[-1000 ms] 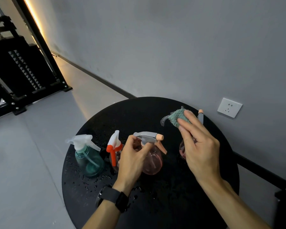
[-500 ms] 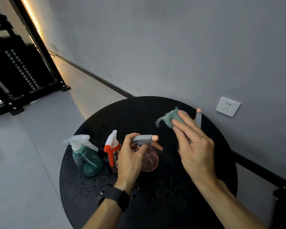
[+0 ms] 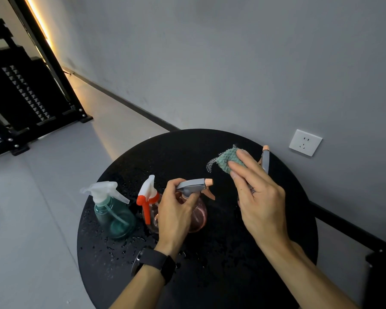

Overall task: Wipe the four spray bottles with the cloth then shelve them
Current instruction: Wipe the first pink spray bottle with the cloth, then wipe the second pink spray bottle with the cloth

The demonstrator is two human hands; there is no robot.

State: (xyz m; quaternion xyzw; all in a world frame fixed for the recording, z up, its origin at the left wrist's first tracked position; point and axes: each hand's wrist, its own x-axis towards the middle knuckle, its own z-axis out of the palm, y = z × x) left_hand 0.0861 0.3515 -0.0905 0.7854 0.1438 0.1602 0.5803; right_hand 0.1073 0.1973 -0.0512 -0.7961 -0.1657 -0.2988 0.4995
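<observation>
Since a moment ago: teal fuzzy cloth (image 3: 228, 160) carried leftward in right hand (image 3: 259, 197), pinched under fingers, ready to wipe. Left hand (image 3: 176, 210) gripping neck of pink round plastic spray bottle (image 3: 197, 217), steadying it on wet black round table (image 3: 210, 275). Left of pink bottle: orange-triggered bottle (image 3: 147, 201), then teal bottle (image 3: 112, 210); right of it, fourth bottle's grey nozzle (image 3: 265, 159) behind right hand.

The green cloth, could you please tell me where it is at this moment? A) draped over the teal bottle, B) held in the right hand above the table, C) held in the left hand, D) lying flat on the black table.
B: the right hand pinches the green cloth at its fingertips, raised above the black table, while the left hand holds the pink spray bottle by its neck.
</observation>
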